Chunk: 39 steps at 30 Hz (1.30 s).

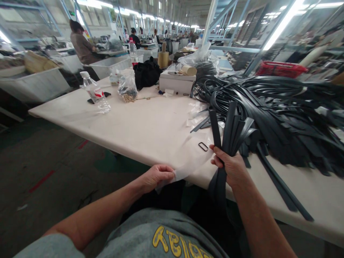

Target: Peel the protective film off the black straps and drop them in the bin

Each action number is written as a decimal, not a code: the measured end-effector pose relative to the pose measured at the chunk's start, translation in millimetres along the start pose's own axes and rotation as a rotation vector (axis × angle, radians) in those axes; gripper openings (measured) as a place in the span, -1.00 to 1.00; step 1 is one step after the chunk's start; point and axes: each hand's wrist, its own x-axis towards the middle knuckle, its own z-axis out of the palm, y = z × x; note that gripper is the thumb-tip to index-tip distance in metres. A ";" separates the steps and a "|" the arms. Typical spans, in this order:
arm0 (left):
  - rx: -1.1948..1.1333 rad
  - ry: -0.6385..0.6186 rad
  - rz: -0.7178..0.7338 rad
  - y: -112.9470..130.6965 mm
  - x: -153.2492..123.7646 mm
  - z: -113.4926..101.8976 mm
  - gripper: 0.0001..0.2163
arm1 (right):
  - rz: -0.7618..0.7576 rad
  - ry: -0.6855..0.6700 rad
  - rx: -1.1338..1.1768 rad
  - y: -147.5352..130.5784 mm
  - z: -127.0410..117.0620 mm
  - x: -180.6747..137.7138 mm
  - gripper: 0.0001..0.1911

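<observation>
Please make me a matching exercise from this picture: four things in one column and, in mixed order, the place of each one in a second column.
Things
1. strap bundle
2. clear plastic sheet
3. rectangular ring
4. water bottle

Places
a. near the far left corner of the table
b. pinched in the left hand at the table edge
c. gripped in the right hand
d. flat on the table, just left of the right hand's fingers

Pairs: 1-c, 2-b, 3-d, 4-a

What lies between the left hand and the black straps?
Head view: a clear plastic sheet, pinched by the left hand, spans that stretch, with a small black rectangular ring near the black straps.
</observation>
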 end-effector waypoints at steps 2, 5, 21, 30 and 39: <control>0.002 -0.002 -0.005 -1.3 -2.5 0.2 -0.73 | -0.009 0.013 0.006 0.4 -0.3 0.3 -0.72; 0.040 -0.046 -0.020 0.5 -10.9 0.0 -0.77 | -0.018 0.024 0.008 1.8 -1.1 0.4 -0.70; 0.580 -0.330 -0.130 12.1 -38.4 -28.7 -0.88 | -0.073 0.053 -0.020 5.3 7.0 -5.4 -0.82; 1.042 -0.460 0.107 31.2 -55.0 -15.4 -0.82 | -0.043 0.044 -0.026 5.4 7.2 -4.5 -0.78; 0.229 -0.262 -0.037 23.8 -40.3 36.0 -0.78 | -0.106 0.098 -0.051 -3.9 -35.9 -60.8 -0.60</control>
